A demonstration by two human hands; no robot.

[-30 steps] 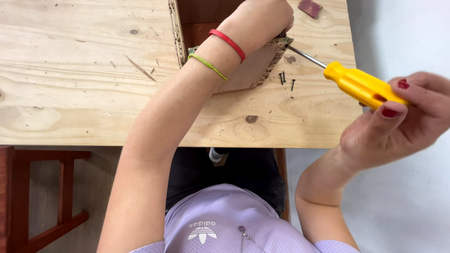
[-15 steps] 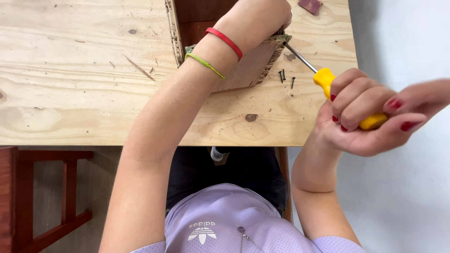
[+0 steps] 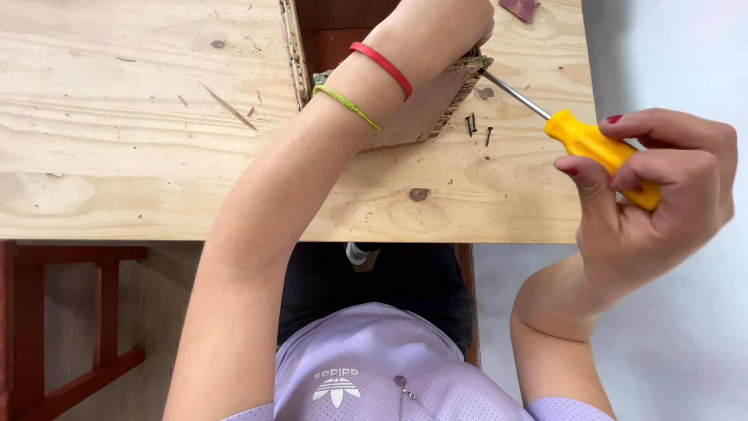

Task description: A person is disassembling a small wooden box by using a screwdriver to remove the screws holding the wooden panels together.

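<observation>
Screwdriver (image 3: 594,148) at right of frame, yellow handle clenched in my right hand (image 3: 654,203), fingers wrapped round it. Shaft runs diagonally up-left, tip at corner of brown wooden box (image 3: 425,109), top centre of plywood bench (image 3: 117,156). Left hand (image 3: 444,23) clamped on box top. Loose screws (image 3: 477,126) just below shaft. Versus half-second ago: grip shifted back down handle, more yellow showing.

A pale plywood bench (image 3: 117,156) spans the frame above a grey floor (image 3: 670,327), with a reddish wooden chair frame (image 3: 70,312) beneath.
</observation>
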